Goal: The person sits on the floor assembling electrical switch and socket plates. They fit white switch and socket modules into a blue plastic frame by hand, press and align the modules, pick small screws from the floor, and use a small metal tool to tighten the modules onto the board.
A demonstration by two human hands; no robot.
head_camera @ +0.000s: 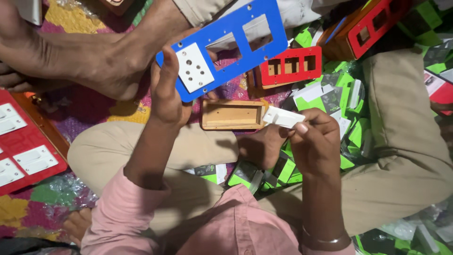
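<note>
Sitting cross-legged on a patterned mat, person seen from above. Left hand (166, 92) closed around lower edge of a blue switch plate (225, 47), held up tilted; plate has a white socket module (194, 67) fitted at its left end and two empty rectangular cutouts to the right. Right hand (315, 137) pinched shut on a small white switch module (283, 117), thumb and fingertips gripping its right end, module sticking out leftward, below the blue plate and apart from it. Open wooden box (232, 114) lies on mat between the hands, just left of the white module. Red plate (291, 66) on wooden box behind it, another red one (365, 28) top right. Red panel with white switches (21, 146) at far left. Green-and-white cartons (347, 101) piled around right knee. Another person's bare foot (89, 59) rests top left, near the blue plate.
</note>
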